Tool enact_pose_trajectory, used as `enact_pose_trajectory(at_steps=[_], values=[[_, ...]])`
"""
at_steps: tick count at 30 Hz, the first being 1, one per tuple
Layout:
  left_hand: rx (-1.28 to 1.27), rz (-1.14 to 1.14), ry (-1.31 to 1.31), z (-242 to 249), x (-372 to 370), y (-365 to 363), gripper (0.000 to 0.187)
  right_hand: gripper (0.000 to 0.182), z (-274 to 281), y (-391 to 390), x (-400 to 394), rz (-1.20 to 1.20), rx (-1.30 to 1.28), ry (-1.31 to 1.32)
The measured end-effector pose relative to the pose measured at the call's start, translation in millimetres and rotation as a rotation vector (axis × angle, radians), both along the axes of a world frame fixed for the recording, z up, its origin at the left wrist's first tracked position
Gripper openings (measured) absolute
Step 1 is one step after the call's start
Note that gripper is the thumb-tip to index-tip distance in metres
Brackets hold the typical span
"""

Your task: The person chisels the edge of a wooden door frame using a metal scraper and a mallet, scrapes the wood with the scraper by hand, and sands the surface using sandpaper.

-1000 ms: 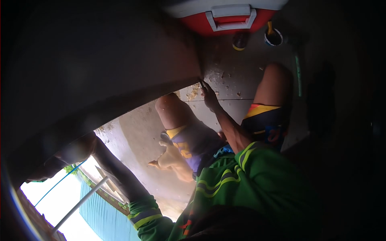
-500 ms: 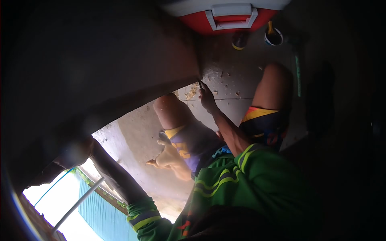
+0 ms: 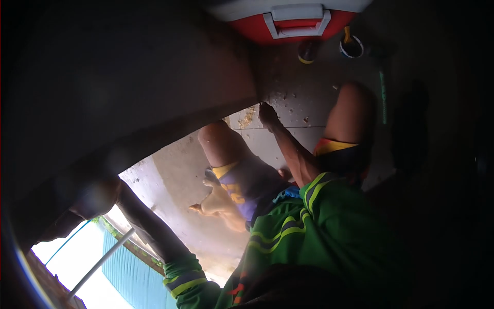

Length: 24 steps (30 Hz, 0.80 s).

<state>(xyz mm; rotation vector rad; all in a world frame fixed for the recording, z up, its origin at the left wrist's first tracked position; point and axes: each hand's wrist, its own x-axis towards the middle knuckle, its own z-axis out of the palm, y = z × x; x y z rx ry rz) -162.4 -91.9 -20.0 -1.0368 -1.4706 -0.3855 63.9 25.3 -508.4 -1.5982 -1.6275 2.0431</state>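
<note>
A large dark panel fills the upper left and overhangs my left knee. At its lower right corner is my right hand, its fingers closed round a thin dark tool that is mostly hidden; its kind does not show. My left arm reaches up to the panel's shadowed left side. My left hand is there in dark blur, beside the panel's edge, and its fingers cannot be made out.
A red and white cooler stands at the top. Near it are a small pot with a yellow handle and a dark jar. Crumbs litter the tiled floor. A light-brown animal lies beside my left leg. A green strip lies right.
My right hand has shifted slightly right and turned, so less of the thin tool shows. My left arm stays in nearly the same place.
</note>
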Motion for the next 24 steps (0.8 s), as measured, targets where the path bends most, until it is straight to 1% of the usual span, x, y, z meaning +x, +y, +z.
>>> enact_pose_trajectory(at_steps=[1,2,4,5,6,8,9,10,11,12,14,15,18,21,22,24], values=[[-0.001,-0.002,0.002,2,1,-1,0.068,0.028,12,12,0,0.016,-0.037,-0.019],[0.000,-0.003,0.002,2,1,-1,0.068,0.027,41,25,6,0.006,-0.277,-0.037],[0.007,-0.008,0.009,6,1,-1,0.068,0.022,59,47,5,0.130,-0.289,-0.023],[0.003,-0.012,0.008,8,0,0,0.068,0.021,59,44,9,0.198,-0.312,-0.024],[0.000,-0.012,0.009,10,1,-1,0.068,0.018,52,51,3,0.074,-0.449,0.020],[0.000,-0.019,0.012,14,2,1,0.068,0.017,50,72,-6,-0.109,-0.668,0.003],[0.004,-0.021,0.019,18,3,2,0.068,0.010,57,82,-9,-0.066,-0.669,0.022],[0.009,-0.025,0.021,20,1,3,0.068,0.011,64,90,-11,-0.022,-0.672,0.039],[0.008,-0.026,0.020,25,1,3,0.067,0.018,68,92,-11,0.022,-0.681,0.052],[0.012,-0.025,0.023,25,0,4,0.067,0.017,69,97,-14,0.107,-0.656,0.011],[0.005,-0.027,0.026,28,0,5,0.067,0.014,61,94,-9,0.130,-0.619,0.195],[0.010,-0.033,0.026,28,0,8,0.067,0.011,76,107,-15,0.166,-0.713,0.056],[0.026,-0.050,0.014,21,4,12,0.067,0.012,63,96,-30,0.087,-0.621,-0.079],[0.009,-0.044,-0.003,1,10,19,0.067,0.015,49,90,-23,0.128,-0.635,-0.052],[0.000,-0.043,-0.009,-1,11,21,0.067,0.020,100,93,-11,0.171,-0.620,-0.026],[-0.007,-0.042,-0.017,-3,10,21,0.067,0.023,87,75,0,0.077,-0.613,0.010]])
